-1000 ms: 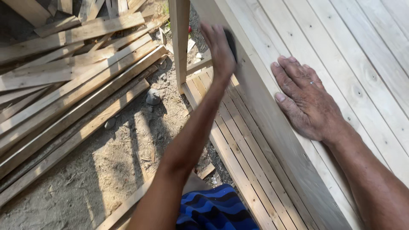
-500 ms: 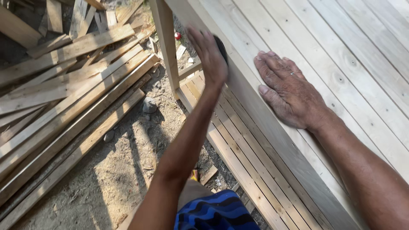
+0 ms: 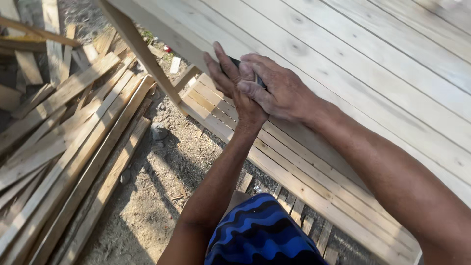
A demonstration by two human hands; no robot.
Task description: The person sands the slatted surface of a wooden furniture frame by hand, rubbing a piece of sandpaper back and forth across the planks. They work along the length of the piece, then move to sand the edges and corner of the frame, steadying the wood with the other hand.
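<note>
Pale planed boards made up the slatted panel (image 3: 353,73), which was seen raised on a slanted wooden leg (image 3: 140,54) above a second panel of slats (image 3: 274,162) on the sandy ground (image 3: 147,206). At the near edge of the raised panel a small dark object (image 3: 235,63) was clasped between both hands. The left hand (image 3: 235,93) was pushed up from below with its fingers (image 3: 221,61) held straight and close together against the edge; the right hand (image 3: 277,88) was laid over it, its fingers (image 3: 250,78) curled and pressed together on the dark object. The step in hand was judged to be rubbing or smoothing along that edge, and steady pressure with both hands kept in line with the board seemed called for next. Most of the dark object was hidden by the hands, so its kind could not be told. Loose planks (image 3: 64,127) were heaped at the left, cut off by the frame, and blue-and-black patterned cloth (image 3: 260,235) was seen below
</note>
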